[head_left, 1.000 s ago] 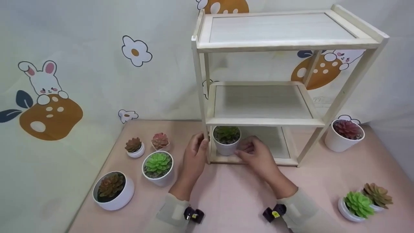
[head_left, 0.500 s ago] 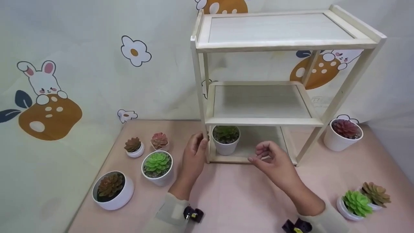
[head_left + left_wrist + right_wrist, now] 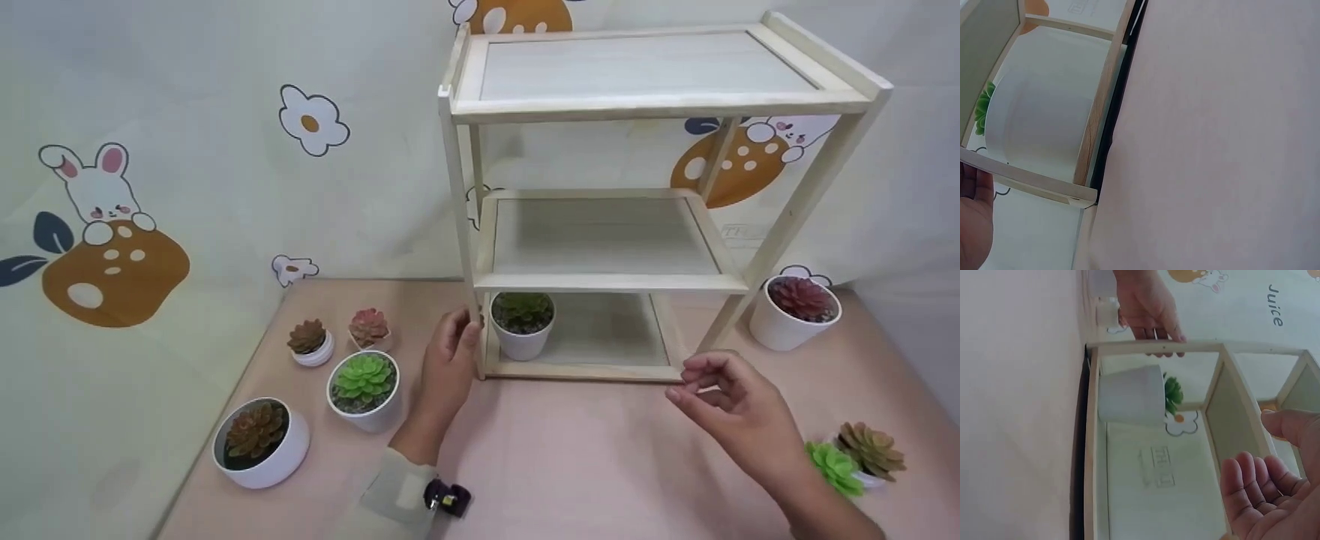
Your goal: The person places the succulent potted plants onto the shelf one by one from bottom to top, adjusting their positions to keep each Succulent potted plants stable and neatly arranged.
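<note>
With my left hand (image 3: 448, 367), a little below the centre of the head view, I hold the left front post of the wooden shelf (image 3: 611, 283); in the right wrist view its fingers pass behind this post and the thumb lies at the near side. My right hand (image 3: 739, 412), in the lower right, has its fingers loosely bent and holds nothing. Its fingertips are near the bottom right corner of the shelf, but I cannot tell whether they touch it.

The potted green plant (image 3: 523, 326) stands upright on the lowest board, at the left end, just beside the post that I hold. Its leaves are partly in the shade of the middle board.

On the pink tabletop (image 3: 562, 465), to the left of my left hand, there are a bright green succulent (image 3: 364, 390), a small pink plant (image 3: 369, 330), a small brown plant (image 3: 309, 341) and, at the lower left, a brown plant in a wide white pot (image 3: 262, 442). A dark red plant (image 3: 796, 311) stands at the right, and two small plants (image 3: 870, 450) in the lower right are partly covered by my forearm.
</note>
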{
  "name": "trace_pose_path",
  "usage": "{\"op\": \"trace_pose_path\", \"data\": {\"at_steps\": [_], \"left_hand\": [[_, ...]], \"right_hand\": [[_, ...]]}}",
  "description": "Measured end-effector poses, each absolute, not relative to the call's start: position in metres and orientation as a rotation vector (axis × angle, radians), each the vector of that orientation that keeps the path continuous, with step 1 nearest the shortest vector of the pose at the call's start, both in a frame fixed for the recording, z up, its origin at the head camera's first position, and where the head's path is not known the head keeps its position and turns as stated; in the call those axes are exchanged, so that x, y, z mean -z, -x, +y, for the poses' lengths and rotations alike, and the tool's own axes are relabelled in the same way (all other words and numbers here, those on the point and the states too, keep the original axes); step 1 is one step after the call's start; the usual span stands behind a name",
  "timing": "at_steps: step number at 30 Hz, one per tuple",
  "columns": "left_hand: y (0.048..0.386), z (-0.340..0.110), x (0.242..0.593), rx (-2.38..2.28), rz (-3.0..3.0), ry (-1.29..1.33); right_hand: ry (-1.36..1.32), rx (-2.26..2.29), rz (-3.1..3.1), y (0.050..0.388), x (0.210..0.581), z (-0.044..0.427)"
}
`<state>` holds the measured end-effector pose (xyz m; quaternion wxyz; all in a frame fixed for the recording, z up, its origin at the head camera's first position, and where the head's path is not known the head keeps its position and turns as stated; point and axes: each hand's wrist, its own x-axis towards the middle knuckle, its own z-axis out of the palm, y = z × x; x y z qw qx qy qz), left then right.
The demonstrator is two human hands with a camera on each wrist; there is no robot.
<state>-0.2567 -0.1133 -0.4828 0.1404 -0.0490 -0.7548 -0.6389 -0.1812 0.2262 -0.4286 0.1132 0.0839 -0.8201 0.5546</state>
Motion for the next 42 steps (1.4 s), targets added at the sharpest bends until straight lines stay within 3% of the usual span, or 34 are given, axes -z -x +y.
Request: {"op": "trace_pose_path", "data": {"at_steps": [35,42], "left_hand": [[0.256,-0.114,0.482,1.856,-2.211,0.123],[0.256,-0.115,0.481,1.898,-2.185,0.132]], "right_hand": [[-0.090,-1.081,-2.584,0.143,0.480,0.403],[0.046,-0.923,-2.791,0.141,0.489,0.431]]}}
